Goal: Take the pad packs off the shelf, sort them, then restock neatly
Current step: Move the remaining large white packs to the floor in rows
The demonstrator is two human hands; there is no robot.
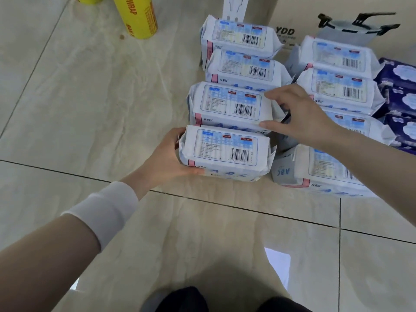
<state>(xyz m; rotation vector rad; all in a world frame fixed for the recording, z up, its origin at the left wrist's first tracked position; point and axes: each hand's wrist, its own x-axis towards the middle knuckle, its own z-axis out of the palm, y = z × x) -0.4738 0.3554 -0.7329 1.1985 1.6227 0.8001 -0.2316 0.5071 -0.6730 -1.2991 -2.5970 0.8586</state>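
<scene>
Several white pad packs with blue labels and barcodes stand on the tiled floor in two rows. My left hand (166,157) grips the left end of the nearest pack (225,153) in the left row. My right hand (299,115) reaches over the second pack (229,104), index finger and thumb spread at its right end. Two more packs (240,37) stand behind it. The right row (340,75) runs alongside, partly hidden by my right forearm. Dark blue packs (400,91) lie at the far right.
A cardboard box (288,16) printed with a pot picture stands behind the packs. Yellow wrap rolls (137,16) stand at the upper left. Bare floor tiles (90,109) stretch to the left and toward me. My dark-clothed knees (184,300) show at the bottom.
</scene>
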